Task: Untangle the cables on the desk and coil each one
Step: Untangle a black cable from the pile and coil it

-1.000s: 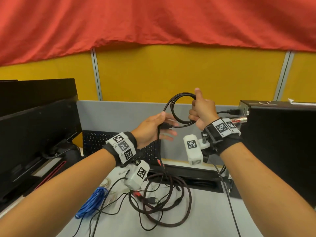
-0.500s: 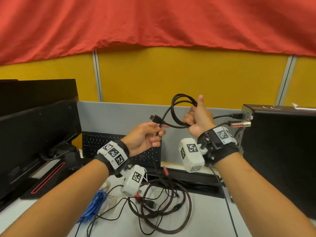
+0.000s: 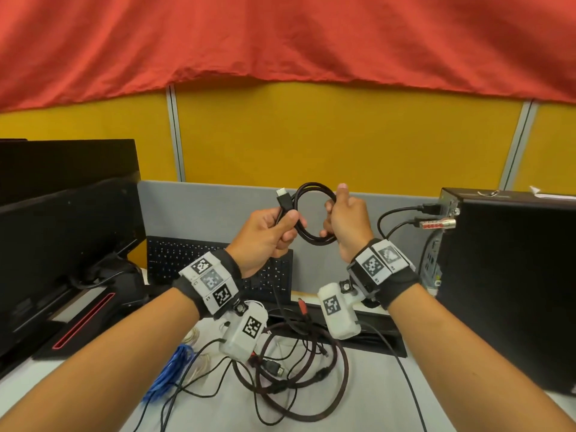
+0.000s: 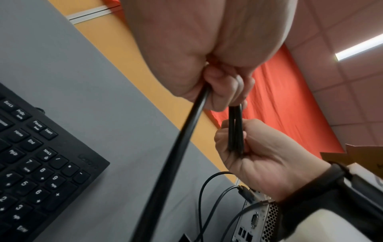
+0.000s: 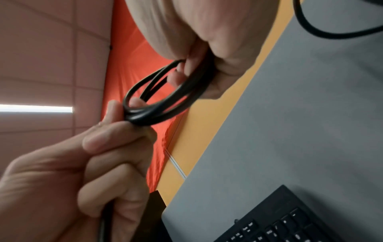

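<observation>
A red cloth (image 3: 280, 42) hangs over a yellow partition wall (image 3: 343, 135); a ceiling light (image 4: 358, 47) glows overhead.

White key legends are read on the black keyboard (image 4: 31, 172) in the left wrist view: "Home", "End", "Insert", "NumLk", and digits 2 to 9. A brand mark at its corner stays too blurred to read. Black-and-white square codes are printed on the wrist bands (image 3: 212, 282); no words are legible there.

black keyboard (image 3: 187, 257) against grey partition (image 3: 218, 210)
</observation>
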The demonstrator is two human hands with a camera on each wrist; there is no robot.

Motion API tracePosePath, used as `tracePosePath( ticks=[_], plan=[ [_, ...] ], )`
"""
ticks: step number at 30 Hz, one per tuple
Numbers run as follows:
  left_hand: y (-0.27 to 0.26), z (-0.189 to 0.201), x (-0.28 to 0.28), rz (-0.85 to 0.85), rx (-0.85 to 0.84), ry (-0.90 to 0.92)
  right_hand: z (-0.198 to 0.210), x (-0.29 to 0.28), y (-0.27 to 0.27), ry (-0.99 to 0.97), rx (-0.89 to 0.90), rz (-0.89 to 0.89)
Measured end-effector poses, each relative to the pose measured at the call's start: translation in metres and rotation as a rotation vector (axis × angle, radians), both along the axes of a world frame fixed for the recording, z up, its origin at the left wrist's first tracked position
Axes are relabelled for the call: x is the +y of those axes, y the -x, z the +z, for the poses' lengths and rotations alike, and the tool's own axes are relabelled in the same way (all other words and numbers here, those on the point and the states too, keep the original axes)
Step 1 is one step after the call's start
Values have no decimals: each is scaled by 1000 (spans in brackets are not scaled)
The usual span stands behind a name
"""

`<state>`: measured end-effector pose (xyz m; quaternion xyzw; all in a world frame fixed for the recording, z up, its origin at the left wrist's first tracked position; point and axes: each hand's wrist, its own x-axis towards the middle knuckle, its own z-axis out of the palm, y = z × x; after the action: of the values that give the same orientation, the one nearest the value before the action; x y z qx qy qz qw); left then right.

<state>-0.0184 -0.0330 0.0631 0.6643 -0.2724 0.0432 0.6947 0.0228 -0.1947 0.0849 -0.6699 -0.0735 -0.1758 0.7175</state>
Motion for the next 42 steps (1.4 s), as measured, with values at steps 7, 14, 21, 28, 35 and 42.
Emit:
tracePosePath(
  ticks=[7,14,21,28,35,42],
  plan=[
    [-1,21,9,5,30,-266,5,-6,5,488,-229,-34],
    [6,35,-2,38,-40,-494,10,-3,10,682,-367,0],
    [6,23,-15,122,-25,-417,11,-9,1,521,-262,4],
    [1,0,-25,171,-78,-262,11,-16,-9,-35,88,9],
    [1,1,-43,240,40,98,-6,-6,-6,-231,229,122],
    [-3,10,-31,316,-28,-314,-10,-21,0,792,-397,-177]
  ],
)
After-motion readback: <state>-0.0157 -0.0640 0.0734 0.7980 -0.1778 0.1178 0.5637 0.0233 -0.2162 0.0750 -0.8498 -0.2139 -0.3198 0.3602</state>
